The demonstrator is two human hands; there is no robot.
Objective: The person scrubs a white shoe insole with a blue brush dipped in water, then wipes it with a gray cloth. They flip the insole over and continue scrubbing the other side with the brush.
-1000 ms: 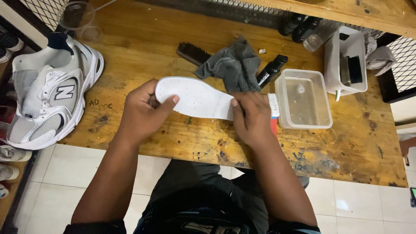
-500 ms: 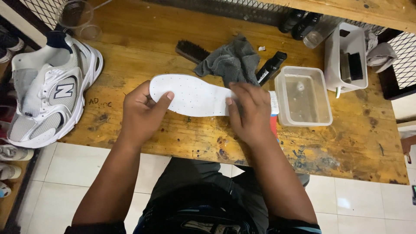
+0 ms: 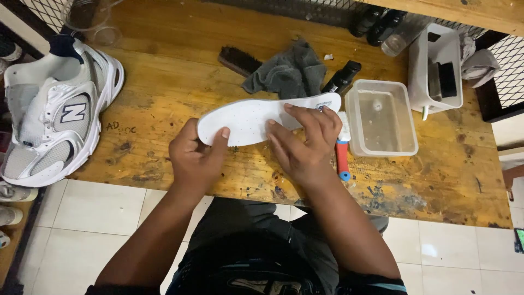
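A white perforated shoe insole is held flat above the wooden table. My left hand grips its near end with the thumb on top. My right hand lies over the insole's middle and far part, fingers spread on its upper face. A white and grey sneaker rests on the table's left end, apart from both hands.
Behind the insole lie a grey cloth, a dark brush and a black bottle. A clear tub of water stands to the right, with a red-handled brush beside it and a white caddy further back.
The insole has tilted, its far end higher toward the tub. My right hand has slid along its top face from the end toward the middle. My left hand keeps its grip.
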